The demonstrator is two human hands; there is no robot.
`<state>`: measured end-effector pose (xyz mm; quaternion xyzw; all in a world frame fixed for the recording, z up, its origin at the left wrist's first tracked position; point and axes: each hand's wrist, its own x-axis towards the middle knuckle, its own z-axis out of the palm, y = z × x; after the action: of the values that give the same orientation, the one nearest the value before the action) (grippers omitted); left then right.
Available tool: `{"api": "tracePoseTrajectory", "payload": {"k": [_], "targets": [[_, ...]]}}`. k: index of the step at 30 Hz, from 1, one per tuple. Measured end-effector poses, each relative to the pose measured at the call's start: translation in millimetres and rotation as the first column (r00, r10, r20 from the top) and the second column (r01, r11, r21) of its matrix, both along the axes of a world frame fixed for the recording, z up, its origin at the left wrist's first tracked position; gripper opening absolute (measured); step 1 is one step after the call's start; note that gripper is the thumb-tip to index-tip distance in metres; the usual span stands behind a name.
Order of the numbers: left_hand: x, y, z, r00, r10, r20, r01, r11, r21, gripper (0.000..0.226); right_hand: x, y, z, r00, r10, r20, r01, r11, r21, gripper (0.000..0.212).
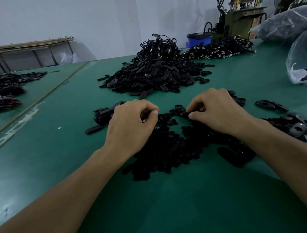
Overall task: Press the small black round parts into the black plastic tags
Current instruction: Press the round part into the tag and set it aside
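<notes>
On the green counter (63, 161) both hands work low over a spread of small black round parts (170, 150), which lies between and under the wrists. The left hand (132, 122) is curled tight, thumb against forefinger, pinching a small dark piece (144, 120) that is mostly hidden, so its kind cannot be told. The right hand (217, 110) is curled too, its thumb and fingertips nipping a black tag (183, 113) just above the round parts. The two hands are near each other but apart. At 12 o'clock from them rises a big heap of black plastic tags (154, 75); a few loose tags (102, 114) lie at 9 o'clock, touching the left knuckles, and greyer-looking tags (298, 127) sit at 3 o'clock. Farther off at 1 o'clock lies a second heap with cords (221, 50), with a blue tub (199, 39) and a machine (240, 17) behind it. Clear plastic bags (301, 57) stand at 2 o'clock, and dark bundles (0, 89) at 10 o'clock.
</notes>
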<state>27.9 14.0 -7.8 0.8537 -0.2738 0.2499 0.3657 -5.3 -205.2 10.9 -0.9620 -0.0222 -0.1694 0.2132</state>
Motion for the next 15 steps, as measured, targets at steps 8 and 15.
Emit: {"api": "tracePoseTrajectory", "payload": {"k": [8,15], "targets": [[-0.5,-0.9,-2.8,0.998,-0.022,-0.055,0.019,0.998,-0.060,0.008,-2.6,5.1,4.0,0.963,-0.024,0.267,-0.035,0.976,0.213,0.012],[-4.3,-3.4,-1.6,0.992,-0.070,-0.103,0.057,0.991,-0.121,0.021,2.5,2.8,-1.4,0.988,0.025,0.151,-0.086,0.907,0.413,0.012]]}}
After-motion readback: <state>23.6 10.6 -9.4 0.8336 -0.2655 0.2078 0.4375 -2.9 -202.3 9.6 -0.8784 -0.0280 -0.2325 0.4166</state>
